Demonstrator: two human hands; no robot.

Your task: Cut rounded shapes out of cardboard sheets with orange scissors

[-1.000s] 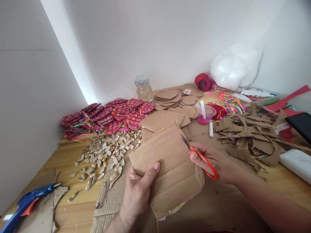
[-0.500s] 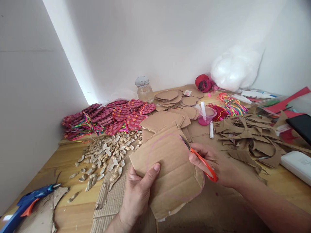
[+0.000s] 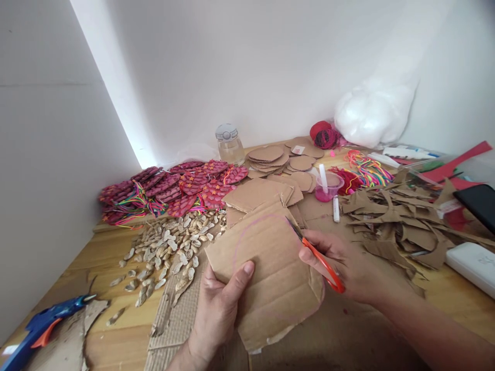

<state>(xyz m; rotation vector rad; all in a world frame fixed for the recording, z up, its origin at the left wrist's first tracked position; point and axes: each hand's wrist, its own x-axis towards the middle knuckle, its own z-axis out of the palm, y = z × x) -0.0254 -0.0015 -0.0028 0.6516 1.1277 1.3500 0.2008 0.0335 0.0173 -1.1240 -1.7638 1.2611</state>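
Observation:
My left hand (image 3: 226, 309) grips a brown cardboard piece (image 3: 274, 263) by its lower left side, thumb on top and the other fingers hidden beneath. A faint purple curved line is drawn on the cardboard, and its right edge is partly cut. Orange-handled scissors (image 3: 323, 265) are in my right hand (image 3: 344, 263), their dark blades at the upper right edge of the cardboard along the line. Just behind the held piece lie more cardboard sheets (image 3: 257, 193), with a stack of cut cardboard discs (image 3: 266, 153) farther back.
Peanut shells (image 3: 170, 242) and decorated pink pieces (image 3: 193, 183) lie left. A blue glue gun (image 3: 54, 319) is at lower left. Cardboard scraps (image 3: 406, 221), a pink plastic cup (image 3: 328, 188) and a white case (image 3: 472, 265) are right. A jar (image 3: 230, 147) stands near the wall.
The scissors and my right hand have shifted very slightly left, with the blades closer together. My left hand keeps its hold on the cardboard.

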